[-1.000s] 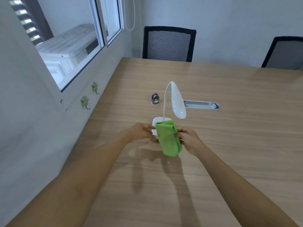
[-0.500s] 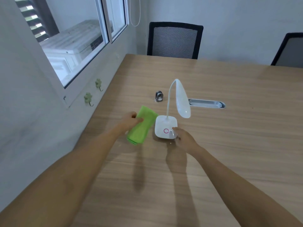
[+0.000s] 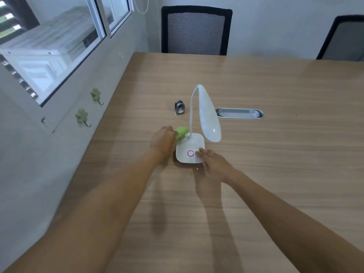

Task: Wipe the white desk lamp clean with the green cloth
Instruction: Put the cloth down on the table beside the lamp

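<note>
The white desk lamp (image 3: 192,143) stands on the wooden table, with a square base bearing a pink ring and a curved neck bending its head down to the right. My left hand (image 3: 162,141) is closed on the green cloth (image 3: 181,132), which is bunched against the base's far left corner, by the foot of the neck. Most of the cloth is hidden behind that hand. My right hand (image 3: 213,164) rests flat on the base's near right corner, fingers spread beside the pink ring.
A small metal ring-shaped object (image 3: 179,108) sits just behind the lamp. A silver oval cable tray (image 3: 239,113) is set into the table (image 3: 275,174) to the right. Two black chairs (image 3: 196,29) stand at the far edge. The wall with green hooks (image 3: 81,116) runs along the left.
My left hand carried the green cloth from in front of the lamp round its left side to the base's back corner. My right hand let go of the cloth and settled on the base.
</note>
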